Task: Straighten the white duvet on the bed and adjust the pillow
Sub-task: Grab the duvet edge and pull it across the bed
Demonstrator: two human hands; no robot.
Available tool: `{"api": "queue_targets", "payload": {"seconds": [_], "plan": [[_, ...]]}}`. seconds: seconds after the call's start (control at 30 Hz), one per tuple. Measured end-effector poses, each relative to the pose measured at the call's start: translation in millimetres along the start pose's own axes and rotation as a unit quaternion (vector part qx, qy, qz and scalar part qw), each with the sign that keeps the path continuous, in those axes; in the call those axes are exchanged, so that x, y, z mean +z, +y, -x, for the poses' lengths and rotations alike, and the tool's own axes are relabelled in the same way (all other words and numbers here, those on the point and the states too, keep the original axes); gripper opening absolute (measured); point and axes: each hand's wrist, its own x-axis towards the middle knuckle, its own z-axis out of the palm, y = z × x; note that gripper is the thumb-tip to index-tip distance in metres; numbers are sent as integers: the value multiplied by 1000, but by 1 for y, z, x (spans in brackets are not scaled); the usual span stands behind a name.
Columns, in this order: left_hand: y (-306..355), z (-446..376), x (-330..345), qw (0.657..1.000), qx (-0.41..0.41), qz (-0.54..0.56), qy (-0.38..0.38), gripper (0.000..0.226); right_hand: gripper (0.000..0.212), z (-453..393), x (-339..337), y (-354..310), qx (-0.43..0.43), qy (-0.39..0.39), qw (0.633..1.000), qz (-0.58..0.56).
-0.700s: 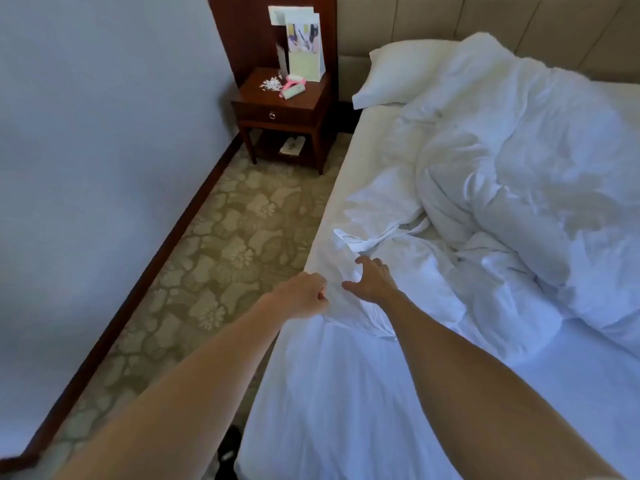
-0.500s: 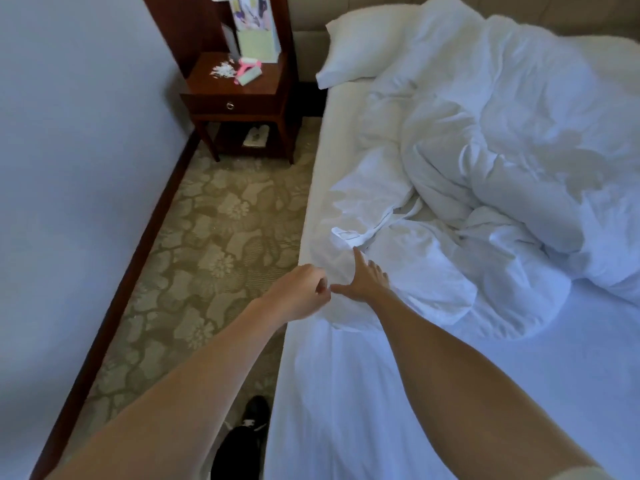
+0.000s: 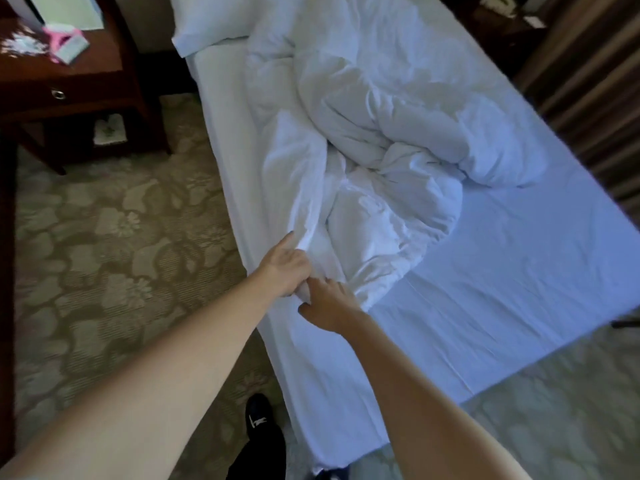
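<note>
The white duvet [image 3: 391, 109] lies crumpled in a heap across the upper and middle bed [image 3: 502, 306]. Its near corner trails toward the bed's left edge. My left hand [image 3: 284, 268] is closed around that corner of fabric at the mattress side. My right hand [image 3: 329, 303] sits just beside it, its fingers curled into the same bunch of cloth. A white pillow [image 3: 204, 26] rests at the head of the bed, partly under the duvet's top.
A dark wooden nightstand [image 3: 69, 88] with pink and white items stands at the upper left. Patterned carpet [image 3: 114, 237] runs along the bed's left side. My black shoe [image 3: 259, 431] is near the bed's foot. Striped curtains [image 3: 595, 91] hang on the right.
The view has swung right and down, showing more of the bed's foot. Both hands have come together and closed on the duvet's near corner; the right hand was flat on the fabric before.
</note>
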Motion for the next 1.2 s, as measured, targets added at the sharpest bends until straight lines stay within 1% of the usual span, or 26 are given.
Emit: {"api": "queue_targets", "payload": {"seconds": [0.03, 0.07, 0.1, 0.17, 0.2, 0.27, 0.33, 0.4, 0.47, 0.53, 0.6, 0.63, 0.67, 0.73, 0.77, 0.8, 0.83, 0.87, 0.9, 0.93, 0.97, 1.03, 1.1, 1.13, 1.17, 1.2], "plan": [[4, 10, -13, 998, 67, 4, 20, 20, 51, 16, -7, 0, 3, 7, 1000, 3], [5, 22, -28, 991, 123, 38, 28, 19, 56, 32, -12, 2, 6, 18, 1000, 1], [7, 37, -46, 986, 136, 74, 57, 25, 61, 47, -13, 3, 16, 27, 999, -7], [14, 65, -57, 980, 102, 126, 118, 22, 62, 81, -15, 4, 36, 33, 998, -24], [23, 79, -56, 977, 96, 145, 122, 19, 60, 99, -14, 4, 43, 32, 998, -26], [48, 110, -49, 976, 95, 174, 93, 13, 57, 132, -4, 4, 43, 19, 999, -17], [69, 141, -52, 974, 100, 187, 84, 5, 55, 166, 10, 4, 17, 3, 1000, -6], [87, 166, -45, 971, 86, 213, 64, 18, 53, 197, 27, 12, 11, 0, 1000, -13], [98, 190, -44, 957, 59, 281, 47, 26, 52, 226, 40, 24, 19, 46, 999, -10], [107, 212, -51, 935, 35, 349, 52, 31, 52, 247, 51, 40, 39, 140, 989, 12], [121, 231, -59, 924, 23, 376, 58, 35, 44, 267, 58, 49, 62, 224, 972, 21], [129, 240, -62, 922, 18, 381, 59, 35, 37, 276, 60, 51, 71, 249, 966, 17], [135, 248, -62, 926, 19, 373, 58, 33, 32, 284, 62, 50, 76, 253, 964, 22], [147, 266, -59, 949, 36, 307, 56, 18, 29, 303, 65, 46, 53, 214, 974, 60], [153, 273, -56, 957, 48, 279, 59, 16, 31, 313, 67, 41, 31, 196, 976, 86], [159, 277, -51, 962, 57, 259, 71, 38, 33, 322, 70, 35, 12, 185, 976, 114], [168, 282, -49, 961, 68, 252, 91, 64, 33, 330, 73, 27, -5, 180, 974, 137], [177, 282, -48, 961, 73, 239, 122, 83, 32, 337, 76, 19, -22, 176, 971, 157], [186, 279, -50, 962, 86, 206, 155, 92, 30, 342, 79, 12, -39, 172, 969, 174], [192, 273, -49, 966, 109, 166, 168, 92, 28, 346, 80, 7, -57, 171, 965, 189], [197, 267, -48, 967, 132, 140, 164, 85, 28, 350, 80, 3, -68, 174, 962, 197], [197, 254, -48, 963, 177, 134, 153, 64, 34, 360, 72, 4, -62, 171, 966, 185], [195, 247, -55, 950, 205, 174, 158, 28, 38, 363, 66, 10, -37, 158, 979, 126], [194, 248, -60, 945, 210, 195, 154, 12, 37, 362, 65, 13, -32, 159, 982, 93], [193, 250, -66, 941, 212, 216, 151, 3, 34, 359, 65, 14, -38, 175, 981, 69], [190, 250, -69, 936, 210, 240, 150, 4, 32, 354, 65, 15, -46, 205, 976, 51]]}}
